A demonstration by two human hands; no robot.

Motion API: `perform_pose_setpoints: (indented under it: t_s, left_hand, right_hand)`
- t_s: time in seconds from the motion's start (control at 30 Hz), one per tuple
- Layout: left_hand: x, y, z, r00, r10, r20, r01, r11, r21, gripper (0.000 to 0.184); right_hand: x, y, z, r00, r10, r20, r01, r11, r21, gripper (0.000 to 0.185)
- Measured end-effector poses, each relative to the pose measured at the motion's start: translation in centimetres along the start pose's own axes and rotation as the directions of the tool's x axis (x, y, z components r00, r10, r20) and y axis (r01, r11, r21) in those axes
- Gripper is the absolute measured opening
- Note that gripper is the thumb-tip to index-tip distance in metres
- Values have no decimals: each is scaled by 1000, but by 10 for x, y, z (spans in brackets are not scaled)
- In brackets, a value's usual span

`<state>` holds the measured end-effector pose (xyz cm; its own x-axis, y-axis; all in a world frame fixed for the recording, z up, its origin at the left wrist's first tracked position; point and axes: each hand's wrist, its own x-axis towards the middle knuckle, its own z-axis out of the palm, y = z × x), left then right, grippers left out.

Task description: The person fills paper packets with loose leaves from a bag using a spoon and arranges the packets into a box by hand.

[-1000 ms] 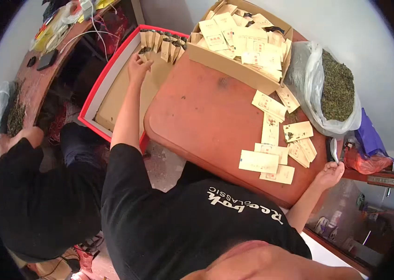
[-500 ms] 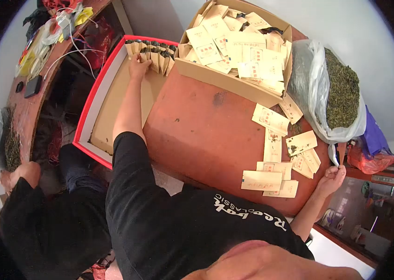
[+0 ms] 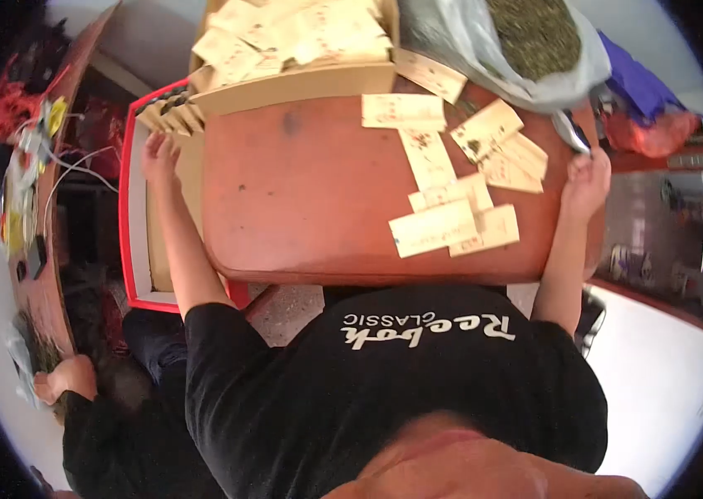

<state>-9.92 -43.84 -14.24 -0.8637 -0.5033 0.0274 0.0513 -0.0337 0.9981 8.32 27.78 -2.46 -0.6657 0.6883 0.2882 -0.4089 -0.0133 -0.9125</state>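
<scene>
My left hand [image 3: 161, 158] is over the red-rimmed box [image 3: 125, 208], just in front of a row of upright paper packets [image 3: 170, 115] with dark stuff at their tops. Its fingers are a little apart and hold nothing. At the table's right side, my right hand [image 3: 588, 176] is closed around the handle of a metal spoon [image 3: 570, 133]. Beyond the spoon stands a clear plastic bag [image 3: 485, 75] of dried green leaves [image 3: 534, 37]. Several flat printed paper packets [image 3: 433, 228] lie overlapping on the table, one with leaf bits on it.
A cardboard box [image 3: 301, 90] heaped with paper packets stands at the table's [image 3: 301, 200] far side. Purple and red bags [image 3: 647, 91] lie at the right. Another person's hand [image 3: 69, 378] is at a cluttered side table [image 3: 48, 308] on the left.
The view has turned and shifted, so the table sits squarer in front of me. My left hand has drawn back from the packet row. My right hand still holds the spoon.
</scene>
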Motion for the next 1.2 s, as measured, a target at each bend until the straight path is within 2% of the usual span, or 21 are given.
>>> perform_pose_setpoints:
  t_s: [0.03, 0.13, 0.23, 0.27, 0.33, 0.37, 0.4, 0.43, 0.5, 0.6, 0.73, 0.83, 0.93, 1.03, 1.13, 1.2]
  left_hand:
    - [-13, 14, 1, 998, 43, 41, -41, 998, -50, 40]
    - [-79, 75, 28, 973, 201, 117, -209, 976, 62, 35]
    - [-162, 115, 60, 887, 288, 360, -345, 933, 104, 28]
    - [-191, 119, 71, 885, 241, 399, -310, 943, 118, 25]
    - [-259, 143, 103, 824, 175, 539, -298, 943, 150, 32]
    - [-283, 147, 111, 794, 89, 601, -283, 930, 236, 38]
    - [-300, 153, 124, 682, 169, 712, -481, 837, 262, 40]
    - [-319, 165, 136, 588, 195, 785, -616, 737, 278, 46]
    - [-340, 168, 161, 380, 283, 881, -825, 534, 185, 55]
    - [-362, 163, 183, 353, 160, 922, -835, 499, 233, 63]
    - [-367, 157, 196, 375, 126, 919, -853, 434, 289, 61]
    - [-365, 162, 200, 377, 161, 912, -867, 408, 286, 58]
    - [-363, 173, 200, 450, 164, 878, -794, 525, 308, 60]
    - [-356, 179, 208, 503, 281, 817, -736, 634, 235, 61]
    - [-343, 174, 229, 516, 434, 739, -749, 646, 144, 62]
    - [-336, 174, 246, 522, 470, 712, -755, 642, 129, 62]
  right_hand:
    - [0, 0, -1, 1000, -19, 14, 19, 999, 31, 17]
    - [0, 0, -3, 999, -43, 11, 42, 997, 64, 20]
    - [-1, -4, -1, 999, -25, -42, 29, 995, 98, 19]
    - [-1, -4, -1, 998, -2, -65, 9, 993, 116, 19]
    - [-2, -7, 1, 999, -33, -32, 38, 989, 140, 20]
    - [-4, -8, 2, 999, -47, -15, 49, 987, 154, 20]
    - [-5, -9, 3, 999, -44, -1, 43, 987, 153, 20]
    - [-5, -11, 4, 999, -41, 13, 39, 988, 151, 20]
    - [-8, -15, 7, 999, -32, 32, 26, 986, 163, 19]
    - [-12, -16, 7, 996, -35, 82, 17, 978, 210, 20]
    - [-18, -18, 5, 991, -33, 133, -3, 965, 261, 19]
    - [-21, -18, 4, 989, -45, 141, 7, 966, 259, 20]
    - [-28, -27, 13, 984, -56, 170, 14, 972, 236, 20]
    - [-46, -43, 28, 968, -86, 235, 49, 986, 161, 19]
    - [-63, -63, 41, 928, -161, 335, 125, 984, 128, 19]
    - [-67, -80, 47, 857, -315, 408, 313, 947, 75, 18]
